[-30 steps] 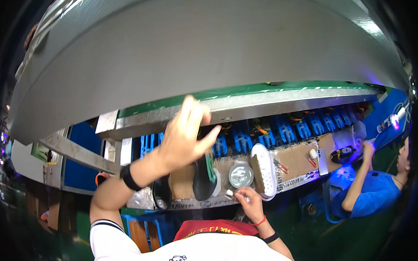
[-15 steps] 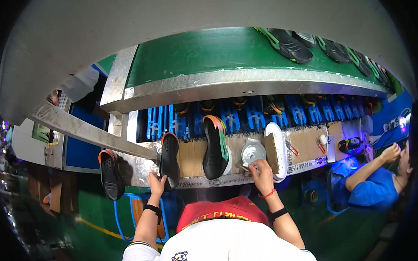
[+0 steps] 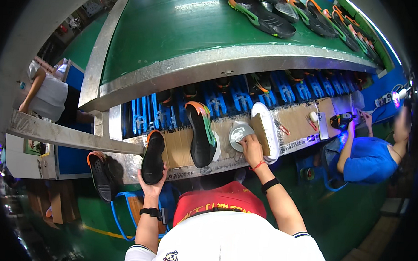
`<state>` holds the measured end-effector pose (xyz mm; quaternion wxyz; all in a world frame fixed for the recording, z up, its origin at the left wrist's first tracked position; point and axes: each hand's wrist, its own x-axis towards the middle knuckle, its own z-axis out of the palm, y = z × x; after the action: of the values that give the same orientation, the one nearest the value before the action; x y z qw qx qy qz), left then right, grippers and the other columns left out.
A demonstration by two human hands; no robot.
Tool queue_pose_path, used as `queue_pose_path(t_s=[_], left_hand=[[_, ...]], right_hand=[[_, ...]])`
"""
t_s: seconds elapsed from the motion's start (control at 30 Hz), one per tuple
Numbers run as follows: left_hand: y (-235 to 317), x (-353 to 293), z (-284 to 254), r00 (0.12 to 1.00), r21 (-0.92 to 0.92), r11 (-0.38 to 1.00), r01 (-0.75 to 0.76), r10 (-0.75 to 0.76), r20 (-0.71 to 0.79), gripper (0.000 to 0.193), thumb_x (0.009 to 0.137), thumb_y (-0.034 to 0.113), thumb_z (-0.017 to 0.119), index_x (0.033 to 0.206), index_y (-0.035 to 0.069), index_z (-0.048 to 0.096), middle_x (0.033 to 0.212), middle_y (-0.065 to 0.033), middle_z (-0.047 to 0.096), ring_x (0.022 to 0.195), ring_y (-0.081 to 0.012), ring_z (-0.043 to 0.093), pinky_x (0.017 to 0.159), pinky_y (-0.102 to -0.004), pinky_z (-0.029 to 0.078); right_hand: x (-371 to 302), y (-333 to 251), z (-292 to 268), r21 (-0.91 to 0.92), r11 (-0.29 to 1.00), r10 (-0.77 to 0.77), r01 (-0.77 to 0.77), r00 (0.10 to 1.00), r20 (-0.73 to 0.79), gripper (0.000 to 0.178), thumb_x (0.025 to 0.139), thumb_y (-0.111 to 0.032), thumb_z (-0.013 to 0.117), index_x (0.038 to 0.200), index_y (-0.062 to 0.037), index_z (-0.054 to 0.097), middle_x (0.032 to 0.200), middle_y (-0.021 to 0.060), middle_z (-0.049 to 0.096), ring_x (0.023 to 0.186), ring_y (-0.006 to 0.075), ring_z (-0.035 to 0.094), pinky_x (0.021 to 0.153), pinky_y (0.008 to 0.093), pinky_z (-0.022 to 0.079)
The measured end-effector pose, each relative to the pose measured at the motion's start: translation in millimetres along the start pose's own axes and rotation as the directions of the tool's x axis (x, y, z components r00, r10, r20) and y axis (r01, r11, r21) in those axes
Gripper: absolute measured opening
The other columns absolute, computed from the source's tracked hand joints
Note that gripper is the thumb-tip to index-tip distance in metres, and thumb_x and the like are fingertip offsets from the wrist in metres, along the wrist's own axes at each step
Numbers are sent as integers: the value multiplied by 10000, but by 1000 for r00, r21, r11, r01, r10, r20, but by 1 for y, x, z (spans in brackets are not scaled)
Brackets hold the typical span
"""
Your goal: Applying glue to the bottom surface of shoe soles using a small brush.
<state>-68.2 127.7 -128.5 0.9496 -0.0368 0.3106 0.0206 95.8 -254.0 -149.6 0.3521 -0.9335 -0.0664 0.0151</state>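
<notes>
My left hand is wrapped around the heel end of a black shoe sole with an orange tip, its thumb and fingers on either side. My right hand is pinched closed over a shallow round grey dish; what its fingertips hold, if anything, is hidden. Between the hands lies a larger black sole with orange and green sides. Beside the dish, to its right, a white sole-shaped piece stands next to brown cardboard. Another black sole with an orange end rests at the bench's left end.
Cardboard covers the narrow bench. Pliers lie on its right part. Behind it run blue racks under a metal-edged green conveyor carrying several soles. A co-worker in blue sits at right; a metal bar crosses at left.
My left hand has taken hold of the black sole's heel and tilted it. My right hand stays at the dish. The view has shifted, showing more of the conveyor.
</notes>
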Motion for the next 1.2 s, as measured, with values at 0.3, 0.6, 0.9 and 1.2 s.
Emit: queue_pose_path(t_s=[0.3,0.6,0.9,1.2], left_hand=[[-26,-15,37,993,838,535,-112,33,112,762,929,409,692,1524,94,335,1391,-105,549,1282,-289,553,1045,-464,487],[-87,-10,98,836,836,28,-547,-21,548,1385,706,215,922,1586,145,-144,1457,-122,359,1292,-266,485,1069,-413,455],[-120,-18,152,704,673,-220,-706,-112,702,1365,623,229,964,1531,14,-33,1399,-178,402,1257,-285,520,1043,-412,467],[-132,-26,170,641,557,-356,-750,-185,745,1212,590,293,987,1434,8,165,1347,-162,436,1247,-283,519,1047,-407,449]], right_hand=[[1,3,5,-10,1000,-1,1,999,38,118,898,-116,678,926,-8,638,993,194,616,863,426,645,738,499,515],[2,-10,-8,-26,998,58,-56,995,85,107,898,-109,674,913,-8,640,976,195,620,869,430,640,737,497,510],[-9,-102,-104,394,861,-332,321,942,-42,111,866,-2,702,972,8,670,996,155,654,910,345,672,773,383,535],[-1,-133,-122,342,788,-566,512,821,75,147,852,-30,726,984,-34,663,1090,101,656,816,304,705,683,361,583]])
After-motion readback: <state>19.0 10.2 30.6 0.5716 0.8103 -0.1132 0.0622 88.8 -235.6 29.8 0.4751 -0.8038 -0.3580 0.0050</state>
